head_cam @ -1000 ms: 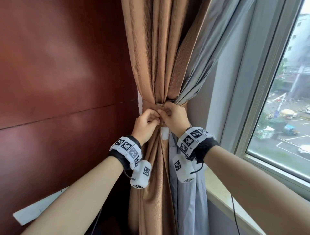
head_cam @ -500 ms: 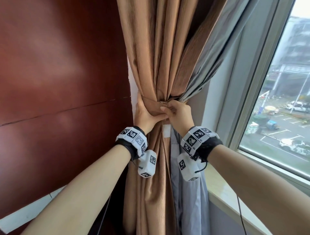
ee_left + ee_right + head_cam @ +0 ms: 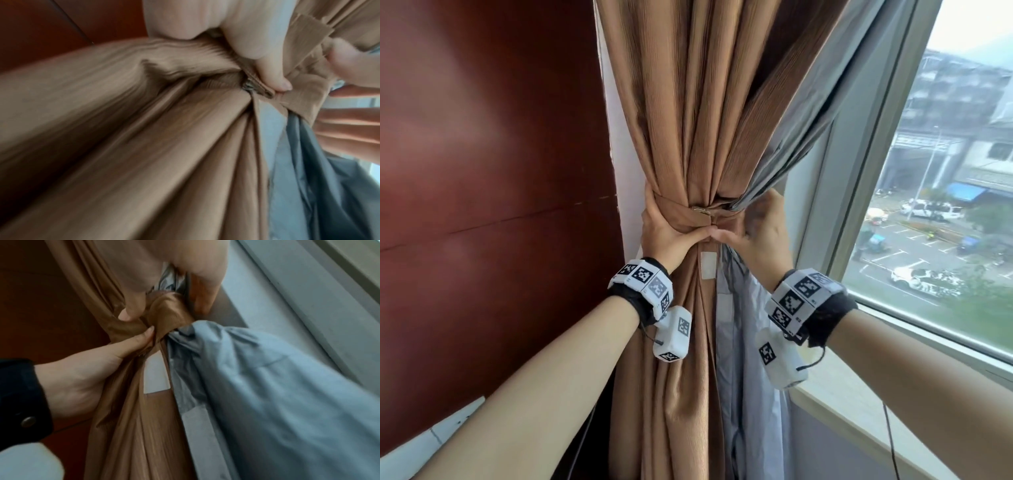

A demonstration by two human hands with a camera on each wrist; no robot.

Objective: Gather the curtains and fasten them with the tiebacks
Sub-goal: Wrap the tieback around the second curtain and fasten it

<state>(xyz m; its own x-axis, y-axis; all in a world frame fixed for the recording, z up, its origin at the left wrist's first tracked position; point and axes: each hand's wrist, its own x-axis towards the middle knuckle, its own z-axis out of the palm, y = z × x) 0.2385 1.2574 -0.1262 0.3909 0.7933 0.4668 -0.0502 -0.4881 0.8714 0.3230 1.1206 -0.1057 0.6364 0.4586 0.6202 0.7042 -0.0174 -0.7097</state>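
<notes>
The brown curtain (image 3: 698, 102) and its grey lining (image 3: 808, 113) are gathered into one bundle. A brown tieback (image 3: 681, 214) wraps the bundle, with a small metal clasp (image 3: 701, 210) at its front. My left hand (image 3: 666, 231) grips the bundle's left side over the tieback; its thumb (image 3: 273, 78) presses the band beside the clasp (image 3: 248, 86). My right hand (image 3: 760, 229) grips the right side, with thumb (image 3: 127, 311) and fingers (image 3: 203, 293) curled round the tieback (image 3: 168, 308). The two thumbs meet under the band.
A red-brown wood wall panel (image 3: 482, 171) stands close on the left. The window (image 3: 945, 205) and its grey frame (image 3: 859, 171) are on the right, with the sill (image 3: 859, 411) below. A white label (image 3: 708, 264) hangs under the tieback.
Both hands left the clasp at the front centre and slid apart to the bundle's sides, the left first, then the right. The tieback stays wrapped round the curtain.
</notes>
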